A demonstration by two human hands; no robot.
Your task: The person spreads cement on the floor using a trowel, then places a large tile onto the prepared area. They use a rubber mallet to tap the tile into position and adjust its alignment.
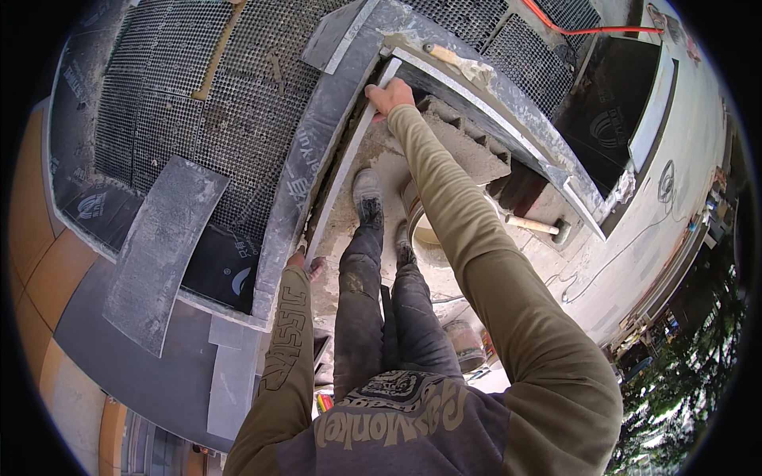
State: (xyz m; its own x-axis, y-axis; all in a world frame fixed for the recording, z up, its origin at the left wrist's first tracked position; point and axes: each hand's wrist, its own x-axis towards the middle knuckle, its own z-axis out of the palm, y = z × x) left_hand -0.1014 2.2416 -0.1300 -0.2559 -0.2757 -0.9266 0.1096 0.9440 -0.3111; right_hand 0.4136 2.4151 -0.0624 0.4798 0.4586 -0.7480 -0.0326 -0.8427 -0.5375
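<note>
A long narrow grey stone slab (345, 163) stands on edge along the curved grey stone kerb (305, 151). My right hand (389, 97) grips the slab's far upper end. My left hand (304, 262) holds its near lower end, mostly hidden by my sleeve. My two shoes (367, 194) stand on the mortar bed right of the slab.
A loose curved grey slab (159, 246) lies on black dimpled drainage sheet (214, 95) to the left. A rubber mallet (540, 228) lies right, a bucket (418, 222) by my feet. A trowel (452, 59) rests on the far kerb. A red hose (587, 30) runs at the top.
</note>
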